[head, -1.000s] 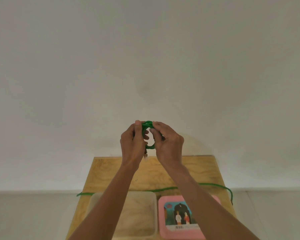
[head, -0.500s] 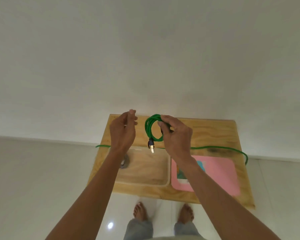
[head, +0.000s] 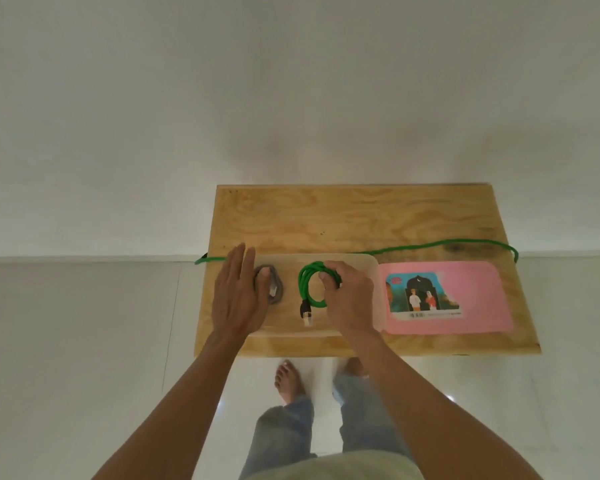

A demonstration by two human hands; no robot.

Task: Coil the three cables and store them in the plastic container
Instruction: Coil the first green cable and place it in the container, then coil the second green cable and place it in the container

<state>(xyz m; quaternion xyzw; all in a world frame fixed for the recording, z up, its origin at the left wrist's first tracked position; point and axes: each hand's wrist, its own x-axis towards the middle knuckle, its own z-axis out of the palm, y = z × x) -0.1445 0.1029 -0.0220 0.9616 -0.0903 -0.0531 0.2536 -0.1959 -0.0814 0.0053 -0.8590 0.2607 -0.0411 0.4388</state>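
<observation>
A clear plastic container (head: 371, 263) sits on the near left of the wooden table (head: 361, 220). My right hand (head: 350, 299) grips a coiled green cable (head: 305, 289) over the container's middle, its black plug hanging toward me. A coiled grey cable (head: 278, 289) lies in the container's left part. My left hand (head: 238, 299) hovers flat above the container's left end, fingers apart, holding nothing and partly covering the grey coil. A long uncoiled green cable (head: 430, 245) stretches across the table behind the container.
A pink lid (head: 482, 299) with a picture label lies on the table right of the container. The table stands against a pale wall. My bare feet (head: 288, 379) and the shiny tiled floor show below the table's near edge.
The view tilted down. Both hands dropped from chest height to the container. My left hand let go of the green coil and spread flat; my right carried the coil into the container.
</observation>
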